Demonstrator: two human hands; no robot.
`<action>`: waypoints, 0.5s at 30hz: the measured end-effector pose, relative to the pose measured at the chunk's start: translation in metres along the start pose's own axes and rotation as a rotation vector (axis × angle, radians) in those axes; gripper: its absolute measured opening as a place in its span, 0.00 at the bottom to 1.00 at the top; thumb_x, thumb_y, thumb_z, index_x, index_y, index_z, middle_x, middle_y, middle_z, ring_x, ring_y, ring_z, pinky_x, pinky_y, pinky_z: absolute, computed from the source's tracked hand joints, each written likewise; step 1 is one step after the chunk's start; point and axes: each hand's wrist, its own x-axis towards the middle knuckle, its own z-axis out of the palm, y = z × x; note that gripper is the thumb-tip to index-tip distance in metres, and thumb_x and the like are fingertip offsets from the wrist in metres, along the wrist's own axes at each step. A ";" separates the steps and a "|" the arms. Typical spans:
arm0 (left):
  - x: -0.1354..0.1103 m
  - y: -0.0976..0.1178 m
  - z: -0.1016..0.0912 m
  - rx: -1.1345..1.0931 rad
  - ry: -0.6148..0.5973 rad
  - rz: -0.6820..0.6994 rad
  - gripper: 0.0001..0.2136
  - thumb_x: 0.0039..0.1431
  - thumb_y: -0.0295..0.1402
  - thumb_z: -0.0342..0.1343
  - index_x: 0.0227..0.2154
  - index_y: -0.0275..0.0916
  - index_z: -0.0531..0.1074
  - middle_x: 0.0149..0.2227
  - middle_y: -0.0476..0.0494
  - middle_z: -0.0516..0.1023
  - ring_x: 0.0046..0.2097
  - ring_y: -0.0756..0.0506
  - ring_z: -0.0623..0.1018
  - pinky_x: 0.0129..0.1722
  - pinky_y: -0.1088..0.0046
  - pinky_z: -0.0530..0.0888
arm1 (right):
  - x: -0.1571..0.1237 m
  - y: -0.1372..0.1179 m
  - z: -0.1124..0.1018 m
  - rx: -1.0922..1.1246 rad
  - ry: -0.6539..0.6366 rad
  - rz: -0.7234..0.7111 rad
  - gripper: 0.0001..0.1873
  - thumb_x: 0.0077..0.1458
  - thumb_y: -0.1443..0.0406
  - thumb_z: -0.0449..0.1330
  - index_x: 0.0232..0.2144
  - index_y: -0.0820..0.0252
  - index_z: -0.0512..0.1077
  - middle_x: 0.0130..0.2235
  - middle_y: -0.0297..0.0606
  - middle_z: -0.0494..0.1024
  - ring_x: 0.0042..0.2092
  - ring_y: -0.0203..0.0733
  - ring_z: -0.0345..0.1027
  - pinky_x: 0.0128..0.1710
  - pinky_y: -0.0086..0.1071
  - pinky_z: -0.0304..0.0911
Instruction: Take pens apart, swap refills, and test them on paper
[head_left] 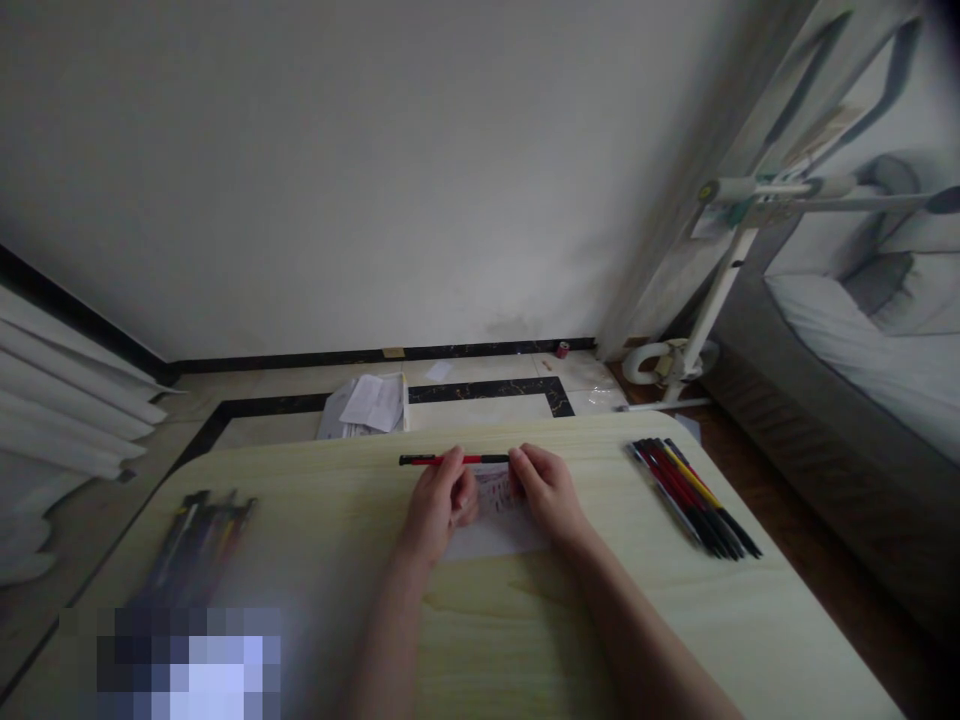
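Observation:
A red and black pen [472,459] lies level between my two hands, above the far part of the table. My left hand [442,500] is closed around its red barrel, left of the middle. At the pen's black right end, my right hand [546,487] pinches with thumb and fingers. Beneath the hands is a white sheet of paper [495,535] with red and dark writing, partly covered by them; the writing is too small to read.
Several pens [694,500] lie bundled on the right of the pale wooden table [495,640]. Another group of pens [202,540], blurred, is on the left. Past the far edge, papers [373,402] lie on the floor; exercise equipment [720,280] stands at the right beside a sofa [832,400].

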 end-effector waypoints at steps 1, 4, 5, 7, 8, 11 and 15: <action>0.000 0.000 0.000 -0.004 0.001 0.002 0.23 0.55 0.47 0.44 0.10 0.38 0.54 0.08 0.56 0.47 0.12 0.56 0.49 0.16 0.75 0.46 | 0.000 0.000 0.000 -0.002 -0.003 0.001 0.21 0.57 0.56 0.47 0.16 0.60 0.60 0.16 0.29 0.61 0.20 0.32 0.55 0.21 0.26 0.50; 0.001 0.000 0.000 -0.020 -0.016 -0.006 0.23 0.55 0.47 0.44 0.10 0.38 0.54 0.09 0.56 0.47 0.12 0.56 0.50 0.16 0.76 0.47 | 0.000 -0.002 -0.001 -0.005 -0.011 0.007 0.21 0.57 0.56 0.47 0.16 0.60 0.59 0.16 0.29 0.61 0.20 0.32 0.55 0.21 0.26 0.50; 0.001 0.000 -0.001 -0.022 -0.024 -0.012 0.23 0.54 0.47 0.44 0.10 0.37 0.54 0.09 0.56 0.48 0.13 0.56 0.50 0.16 0.76 0.47 | 0.000 -0.002 -0.001 -0.004 -0.012 0.010 0.21 0.57 0.56 0.47 0.16 0.60 0.59 0.16 0.29 0.61 0.20 0.32 0.55 0.21 0.26 0.50; 0.001 0.000 0.000 -0.025 -0.033 -0.015 0.23 0.54 0.47 0.45 0.11 0.37 0.54 0.09 0.56 0.48 0.13 0.56 0.50 0.16 0.76 0.47 | -0.001 -0.003 -0.001 -0.008 -0.008 0.010 0.21 0.56 0.55 0.47 0.16 0.59 0.59 0.16 0.30 0.61 0.20 0.32 0.55 0.21 0.26 0.50; 0.001 0.000 0.000 -0.024 -0.034 -0.014 0.23 0.54 0.47 0.45 0.11 0.37 0.54 0.09 0.55 0.48 0.13 0.56 0.51 0.16 0.76 0.48 | -0.001 -0.004 -0.002 -0.012 -0.005 0.008 0.21 0.56 0.55 0.47 0.16 0.59 0.60 0.16 0.30 0.61 0.20 0.32 0.54 0.21 0.26 0.50; 0.001 0.001 0.000 -0.028 -0.030 -0.009 0.23 0.54 0.47 0.45 0.11 0.37 0.55 0.09 0.55 0.48 0.13 0.56 0.51 0.16 0.76 0.48 | -0.001 -0.004 -0.002 -0.033 -0.003 0.000 0.22 0.56 0.55 0.48 0.16 0.60 0.59 0.16 0.30 0.61 0.21 0.32 0.54 0.21 0.26 0.50; 0.001 0.001 -0.001 -0.038 -0.044 -0.011 0.23 0.54 0.47 0.45 0.11 0.37 0.55 0.09 0.55 0.49 0.13 0.56 0.51 0.16 0.76 0.48 | -0.001 -0.002 -0.001 -0.062 -0.009 0.001 0.22 0.56 0.55 0.48 0.16 0.59 0.60 0.16 0.29 0.61 0.21 0.32 0.55 0.21 0.26 0.49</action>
